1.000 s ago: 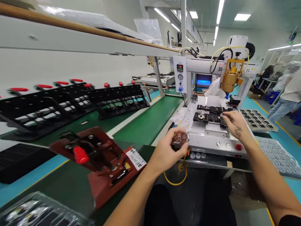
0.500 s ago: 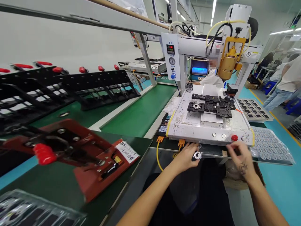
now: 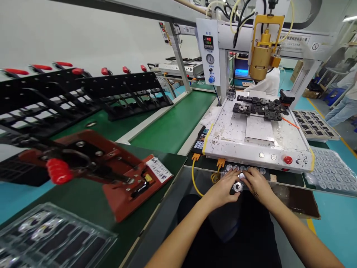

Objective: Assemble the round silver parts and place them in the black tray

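Near the bench's front edge, my left hand [image 3: 223, 188] grips a small round silver part [image 3: 237, 187] between thumb and fingers. Right beside it, my right hand [image 3: 258, 183] has its fingertips together over a row of small clear discs [image 3: 262, 171]; whether they pinch anything is hidden. Behind both hands stands the white machine base [image 3: 228, 143], carrying black fixtures [image 3: 264, 108] on its plate. A gold cylindrical head [image 3: 260, 61] hangs above the fixtures.
A red clamp fixture [image 3: 119, 175] with a red handle is at left, beside a clear plastic tray [image 3: 83, 234]. A green conveyor [image 3: 178, 121] runs behind. Sheets of clear discs [image 3: 329, 167] lie at right. Yellow cable [image 3: 193, 176] hangs left of my hands. People are in the background.
My right hand has moved left to meet my left hand over the discs. The machine's fixtures have shifted back on the base. The head view has turned slightly down and left.
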Tool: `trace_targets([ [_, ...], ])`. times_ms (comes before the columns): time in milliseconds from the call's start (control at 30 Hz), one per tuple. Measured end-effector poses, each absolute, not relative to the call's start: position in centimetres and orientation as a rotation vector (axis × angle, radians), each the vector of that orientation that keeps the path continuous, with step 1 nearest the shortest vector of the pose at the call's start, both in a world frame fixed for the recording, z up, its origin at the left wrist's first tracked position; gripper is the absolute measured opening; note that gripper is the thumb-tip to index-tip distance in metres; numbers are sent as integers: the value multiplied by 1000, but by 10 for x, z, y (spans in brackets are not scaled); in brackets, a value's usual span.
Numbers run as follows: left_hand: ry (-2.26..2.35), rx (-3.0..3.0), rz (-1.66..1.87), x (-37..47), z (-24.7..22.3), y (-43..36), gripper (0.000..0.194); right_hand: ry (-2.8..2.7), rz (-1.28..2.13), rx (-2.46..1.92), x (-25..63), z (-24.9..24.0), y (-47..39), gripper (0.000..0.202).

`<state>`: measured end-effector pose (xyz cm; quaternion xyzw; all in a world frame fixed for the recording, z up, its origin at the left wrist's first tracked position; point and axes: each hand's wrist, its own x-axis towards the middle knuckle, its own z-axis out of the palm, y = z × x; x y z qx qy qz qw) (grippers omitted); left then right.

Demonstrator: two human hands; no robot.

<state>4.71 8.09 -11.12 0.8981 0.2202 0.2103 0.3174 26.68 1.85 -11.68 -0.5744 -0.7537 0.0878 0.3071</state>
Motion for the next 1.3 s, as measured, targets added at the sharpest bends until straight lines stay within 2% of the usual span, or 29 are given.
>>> trace_targets([
  [200, 556, 2313, 493, 43, -100, 85, 37, -2024, 165, -1431, 271, -141, 10, 33],
  [367, 537, 2313, 521, 43, -101, 87, 36, -1938, 181, -1364, 271, -155, -23, 26],
  [600, 702, 2368, 805, 78, -116, 95, 36, -1516, 244, -1573, 287, -124, -57, 18],
  [767, 691, 2324, 875, 79, -107, 90, 29, -1216, 436, -1648, 293, -94, -61, 31],
  [933, 796, 1881, 836, 55, -75, 58, 36, -1032, 751, -1572, 274, -62, -55, 47],
  [1100, 695, 1098, 735, 35, -48, 30, 48, -936, 1077, -1393, 247, -43, -38, 45],
  [1300, 737, 820, 752, 15, -30, 14, 63, -987, 1220, -1321, 229, -36, -30, 46],
])
